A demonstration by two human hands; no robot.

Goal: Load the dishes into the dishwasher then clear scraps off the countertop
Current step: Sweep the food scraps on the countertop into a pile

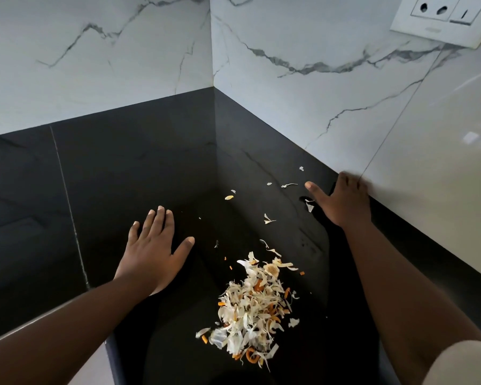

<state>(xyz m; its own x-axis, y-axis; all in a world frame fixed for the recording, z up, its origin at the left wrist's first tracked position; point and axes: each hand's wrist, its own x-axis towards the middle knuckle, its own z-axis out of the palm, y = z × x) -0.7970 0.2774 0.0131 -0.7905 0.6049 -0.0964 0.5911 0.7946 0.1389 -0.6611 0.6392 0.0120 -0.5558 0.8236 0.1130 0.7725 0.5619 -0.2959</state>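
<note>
On the black countertop [139,162], both flat hands flank the scrap pile [253,309].

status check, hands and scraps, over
Left hand open, flat on countertop. Right hand open by the wall. Scrap pile between the arms, loose bits beyond it. Nothing in the way.
</note>
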